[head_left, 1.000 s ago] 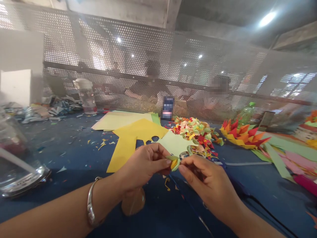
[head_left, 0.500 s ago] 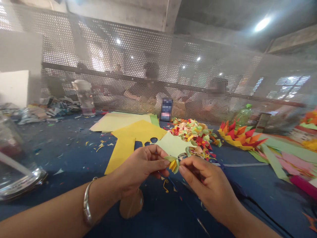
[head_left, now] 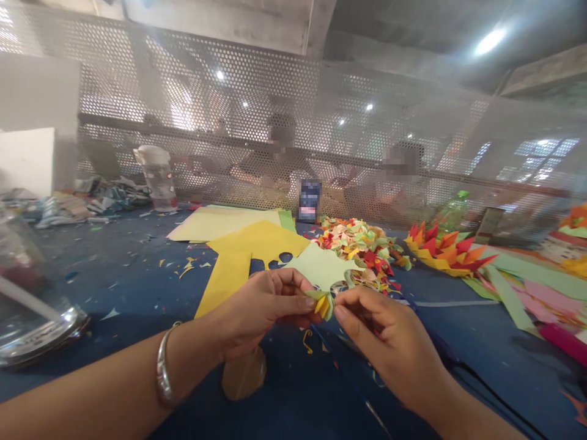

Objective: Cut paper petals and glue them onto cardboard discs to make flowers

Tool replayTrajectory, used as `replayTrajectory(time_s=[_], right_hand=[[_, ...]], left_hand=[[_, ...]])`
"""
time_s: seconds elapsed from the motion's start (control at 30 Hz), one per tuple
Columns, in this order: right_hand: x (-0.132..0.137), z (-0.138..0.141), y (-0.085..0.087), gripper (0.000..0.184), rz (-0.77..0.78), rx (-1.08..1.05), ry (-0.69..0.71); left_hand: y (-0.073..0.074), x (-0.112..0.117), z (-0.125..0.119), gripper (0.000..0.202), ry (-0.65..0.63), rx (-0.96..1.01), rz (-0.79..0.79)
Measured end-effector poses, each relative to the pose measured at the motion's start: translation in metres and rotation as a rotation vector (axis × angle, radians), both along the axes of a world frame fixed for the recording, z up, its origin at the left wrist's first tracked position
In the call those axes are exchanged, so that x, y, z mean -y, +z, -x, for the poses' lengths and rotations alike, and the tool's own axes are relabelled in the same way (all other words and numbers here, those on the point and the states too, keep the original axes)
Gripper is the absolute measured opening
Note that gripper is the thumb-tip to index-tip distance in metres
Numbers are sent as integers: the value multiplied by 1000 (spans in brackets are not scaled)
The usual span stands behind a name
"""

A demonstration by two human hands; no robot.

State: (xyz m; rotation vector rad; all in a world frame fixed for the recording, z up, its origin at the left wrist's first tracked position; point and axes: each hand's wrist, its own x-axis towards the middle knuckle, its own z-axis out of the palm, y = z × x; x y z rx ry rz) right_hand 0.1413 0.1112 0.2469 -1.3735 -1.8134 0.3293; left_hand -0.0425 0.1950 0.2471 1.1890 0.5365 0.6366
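Observation:
My left hand (head_left: 263, 308) and my right hand (head_left: 387, 345) meet over the blue table (head_left: 114, 293), both pinching a small folded paper piece (head_left: 323, 302) in green and yellow. The left thumb and fingers close on its left side, the right fingertips on its right side. A silver bangle (head_left: 162, 373) sits on my left wrist. Just behind the hands lie a yellow paper sheet (head_left: 247, 250) with cut-outs and a pale green sheet (head_left: 321, 266).
A heap of small folded coloured pieces (head_left: 362, 244) lies behind the hands. A spiky red-orange paper assembly (head_left: 447, 250) and green and pink strips (head_left: 527, 290) are at right. A clear container (head_left: 27, 305) stands at left, a plastic cup (head_left: 158, 177) near the perforated screen. People sit beyond the screen.
The folded piece has been turned slightly between my fingertips; both hands stay nearly in place.

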Motion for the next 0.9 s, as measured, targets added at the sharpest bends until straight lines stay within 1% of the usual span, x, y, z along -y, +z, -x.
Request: replayTrajectory(time_s=[0.27, 0.43, 0.57, 0.7, 0.9], right_hand=[[2, 0, 0, 18, 40, -24, 10], [1, -1, -2, 13, 56, -21, -12], [0, -1, -5, 10, 60, 12, -36], [1, 0, -5, 11, 70, 14, -8], [1, 1, -2, 16, 22, 24, 30]], left_hand=[[0, -1, 1, 18, -14, 4, 18], [0, -1, 2, 18, -45, -14, 15], [-2, -1, 1, 20, -68, -48, -39], [-3, -1, -1, 21, -83, -62, -105], [2, 1, 0, 23, -85, -144, -177]])
